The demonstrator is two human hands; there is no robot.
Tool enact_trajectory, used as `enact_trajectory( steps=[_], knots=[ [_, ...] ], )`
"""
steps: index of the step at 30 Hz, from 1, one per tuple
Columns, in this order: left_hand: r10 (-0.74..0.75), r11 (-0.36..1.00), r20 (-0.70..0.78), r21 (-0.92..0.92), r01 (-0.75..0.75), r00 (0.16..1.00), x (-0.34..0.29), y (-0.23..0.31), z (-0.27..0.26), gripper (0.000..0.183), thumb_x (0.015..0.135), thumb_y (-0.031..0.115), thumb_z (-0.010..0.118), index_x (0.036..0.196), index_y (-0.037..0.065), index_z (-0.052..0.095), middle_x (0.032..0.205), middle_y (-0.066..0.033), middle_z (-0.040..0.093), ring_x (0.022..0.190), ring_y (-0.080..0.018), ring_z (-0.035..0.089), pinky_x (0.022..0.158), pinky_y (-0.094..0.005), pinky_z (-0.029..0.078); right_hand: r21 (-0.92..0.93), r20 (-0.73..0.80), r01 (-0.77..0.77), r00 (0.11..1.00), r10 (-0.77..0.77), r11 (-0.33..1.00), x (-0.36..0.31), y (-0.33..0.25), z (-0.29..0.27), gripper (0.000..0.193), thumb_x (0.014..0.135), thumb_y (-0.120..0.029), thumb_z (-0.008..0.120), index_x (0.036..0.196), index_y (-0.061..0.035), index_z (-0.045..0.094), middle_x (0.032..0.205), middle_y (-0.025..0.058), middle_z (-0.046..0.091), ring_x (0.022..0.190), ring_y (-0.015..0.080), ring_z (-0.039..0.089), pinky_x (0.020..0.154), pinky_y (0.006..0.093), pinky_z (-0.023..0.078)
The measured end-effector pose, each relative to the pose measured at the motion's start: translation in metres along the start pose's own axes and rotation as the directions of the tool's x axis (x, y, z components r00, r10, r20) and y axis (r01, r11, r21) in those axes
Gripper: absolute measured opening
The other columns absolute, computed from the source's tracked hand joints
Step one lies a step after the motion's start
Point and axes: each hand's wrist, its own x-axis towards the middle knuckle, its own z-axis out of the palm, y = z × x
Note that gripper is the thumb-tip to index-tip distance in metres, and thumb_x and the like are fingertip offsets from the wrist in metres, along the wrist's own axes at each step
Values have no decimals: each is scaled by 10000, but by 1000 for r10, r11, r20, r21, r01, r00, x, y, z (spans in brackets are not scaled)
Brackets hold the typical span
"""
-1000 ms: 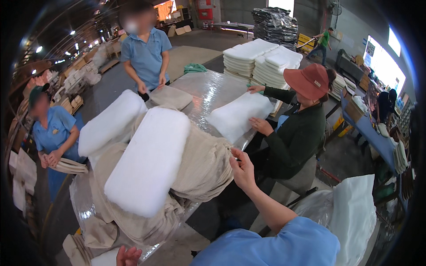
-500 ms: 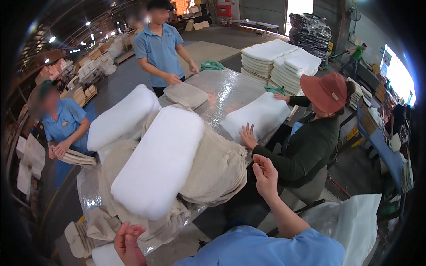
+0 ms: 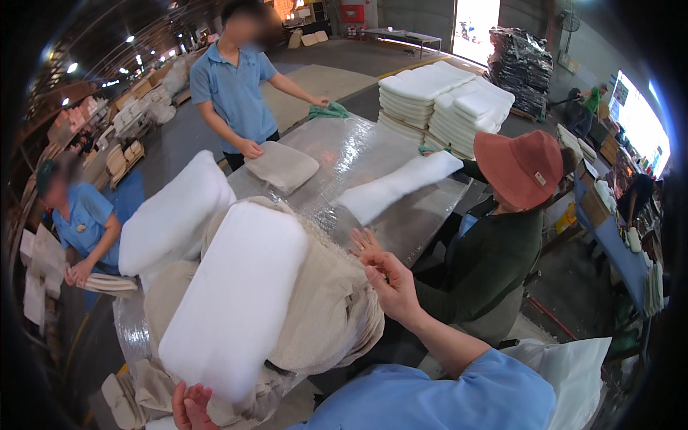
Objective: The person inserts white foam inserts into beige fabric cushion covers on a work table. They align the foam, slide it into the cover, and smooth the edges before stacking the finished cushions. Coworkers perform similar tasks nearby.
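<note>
A thick white foam pad (image 3: 236,287) with rounded corners lies slantwise on beige fabric covers (image 3: 330,297) piled at the table's near end. My left hand (image 3: 192,407) is at the pad's lower end, fingers loosely bent and holding nothing; whether it touches the pad I cannot tell. Over by the covers' right edge, my right hand (image 3: 394,287) is raised and empty, its fingers curved and apart. A second white pad (image 3: 172,211) rests to the left behind the first. A co-worker's hand (image 3: 367,242) shows just beyond my right fingers.
On the plastic-wrapped table (image 3: 344,154) lies a beige cushion (image 3: 283,165) under another person's hand. To the right, a co-worker in a red hat (image 3: 519,168) has a white pad (image 3: 398,188) tilted up. Stacked white pads (image 3: 408,97) stand beyond. Someone at left holds thin beige pieces (image 3: 111,284).
My right hand has shifted left toward the covers. The red-hatted co-worker's pad has tipped from flat to edge-on. The person opposite now reaches toward a green cloth. My view has shifted slightly.
</note>
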Motion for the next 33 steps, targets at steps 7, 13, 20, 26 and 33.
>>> enact_trajectory(
  steps=[7, 13, 20, 26, 33],
  knots=[
    [19, 998, -49, 63, -16, 999, 17, 7, -17, 451, 1138, 215, 553, 1466, -92, 528, 1320, -313, 666, 1182, -383, 691, 1053, -517, 567, 99, -52, -141, 988, 147, 985, 3, 20, 14, 272, 1055, -129, 674, 1292, 5, 692, 1111, 37, 733, 952, 99, 642, 879, 275, 533],
    [-5, 997, -29, 75, 7, 1000, 17, 0, -33, 462, 1132, 236, 568, 1477, -68, 528, 1353, -315, 649, 1209, -381, 686, 1053, -517, 566, 105, -42, -88, 995, 93, 991, 7, 20, 24, 252, 1065, -121, 664, 1284, -1, 694, 1106, 18, 712, 992, 87, 635, 899, 264, 522],
    [-2, 979, -358, 189, 74, 934, 39, -20, -51, 530, 1054, 254, 689, 1537, 90, 546, 1267, -108, 678, 998, -225, 691, 941, -409, 563, 310, 30, -149, 989, 147, 939, 46, 9, 25, 275, 1073, -61, 638, 1324, 52, 647, 1142, 18, 691, 1044, 90, 627, 965, 251, 493],
    [-367, 930, -296, -131, 343, 882, 43, -40, -52, 680, 1076, 260, 667, 1658, 120, 345, 1186, -73, 629, 938, -183, 656, 790, -358, 559, -65, 191, -17, 981, 29, 998, 147, 21, 69, 325, 1080, -171, 632, 1349, 8, 666, 1151, 67, 735, 1041, 147, 681, 929, 292, 535],
    [-430, 877, -1, -238, 418, 903, 50, -67, -29, 634, 1107, 362, 605, 1623, 72, 375, 1465, -132, 597, 1268, -284, 633, 990, -463, 564, -369, 338, -292, 842, 420, 882, 170, 54, 129, 705, 981, -491, 735, 1477, -11, 598, 1320, 215, 709, 1199, 313, 697, 1033, 417, 542]
  ],
)
